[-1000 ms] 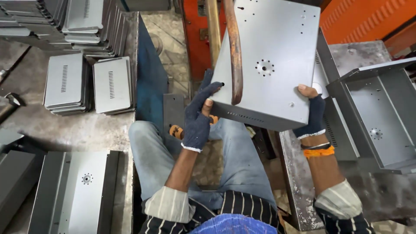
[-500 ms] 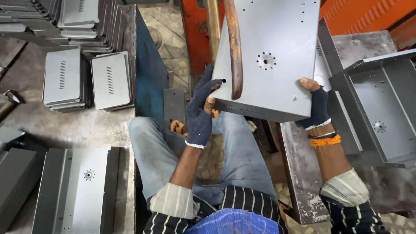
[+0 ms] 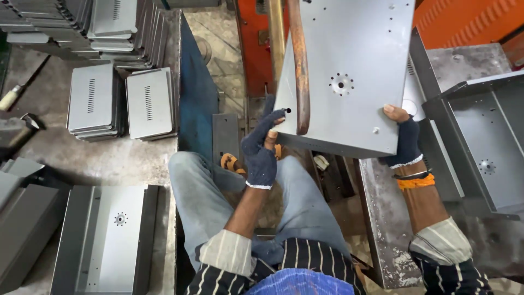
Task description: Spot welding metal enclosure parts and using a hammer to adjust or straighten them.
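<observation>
Seen from the head, looking down: one big grey metal box (image 3: 355,76) held up in front, tilted, near the top middle. One rusty bent rod (image 3: 299,65) hanging down across its front. Two hands in dark blue gloves. Left hand (image 3: 261,147) reaching up, fingers wrapped on the box's lower left edge beside the rod. Right hand (image 3: 403,139) clamped on the lower right corner, thumb on top, orange band (image 3: 416,182) on the wrist. Two small piles of grey covers (image 3: 123,101) on the floor at left. One more open grey box (image 3: 483,145) at right. One flat grey panel (image 3: 106,237) at lower left.
</observation>
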